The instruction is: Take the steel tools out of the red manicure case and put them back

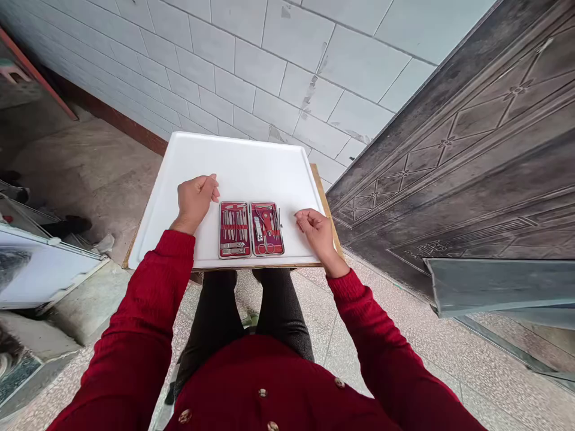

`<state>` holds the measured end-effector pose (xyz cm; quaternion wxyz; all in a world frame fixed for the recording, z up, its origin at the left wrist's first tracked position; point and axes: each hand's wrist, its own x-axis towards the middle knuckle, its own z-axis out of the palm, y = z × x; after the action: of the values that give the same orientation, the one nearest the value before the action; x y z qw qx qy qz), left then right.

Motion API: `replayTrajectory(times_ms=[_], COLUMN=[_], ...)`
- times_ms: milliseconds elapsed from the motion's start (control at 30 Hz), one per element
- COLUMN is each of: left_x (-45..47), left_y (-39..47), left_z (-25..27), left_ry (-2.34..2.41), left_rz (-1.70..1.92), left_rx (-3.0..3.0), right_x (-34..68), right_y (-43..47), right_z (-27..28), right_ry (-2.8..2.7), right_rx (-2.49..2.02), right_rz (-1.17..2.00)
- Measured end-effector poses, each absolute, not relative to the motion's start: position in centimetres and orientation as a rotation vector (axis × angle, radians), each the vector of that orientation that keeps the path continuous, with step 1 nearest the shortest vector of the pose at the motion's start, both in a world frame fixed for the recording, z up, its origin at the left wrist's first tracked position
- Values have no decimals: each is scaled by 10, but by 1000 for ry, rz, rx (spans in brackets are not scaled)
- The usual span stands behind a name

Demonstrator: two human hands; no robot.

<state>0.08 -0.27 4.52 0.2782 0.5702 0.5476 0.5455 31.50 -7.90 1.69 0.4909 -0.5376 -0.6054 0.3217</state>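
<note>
A manicure kit case (250, 230) lies unfolded on a white board (242, 164). Its red left half holds a row of slim metal tools (235, 222) under a strap, with nail clippers (233, 248) below them. In the right half are more nail clippers (258, 228), small scissors (265, 244) and a red-handled tool (266, 221). My left hand (196, 200) is loosely closed above the board, just left of the case, with nothing visible in it. To the right of the case, my right hand (317, 234) has its fingers curled together, apart from the tools; I see nothing in them.
The board rests on a wooden table (321, 185) against a white tiled wall (256, 63). A dark patterned metal door (449, 149) stands close on the right. Speckled floor tiles (395, 299) lie below. Clutter and a white panel (45, 263) are at the left.
</note>
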Motion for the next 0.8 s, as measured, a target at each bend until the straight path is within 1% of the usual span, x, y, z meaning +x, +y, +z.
replayTrajectory(times_ms=[100,300,433,600,800], left_x=[8,13,12,9,8], left_y=[-13,-29,-30,-29,-30], left_z=[50,51,51,53,54], left_ry=[1387,1405,1350,1316,1424], left_rz=[1442,1675,1488,1336,1457], left_rx=[1506,1477,1331,1346,1588], right_x=[311,292,284,282,281], right_y=[-36,2,9,6,0], right_z=[24,33,24,13,17], right_ry=[-1462,-1795,-1910,-1932,-2055], right_rx=[-1250,-1171,-1190,-1237,-1257], right_rz=[944,990,1009,943,698])
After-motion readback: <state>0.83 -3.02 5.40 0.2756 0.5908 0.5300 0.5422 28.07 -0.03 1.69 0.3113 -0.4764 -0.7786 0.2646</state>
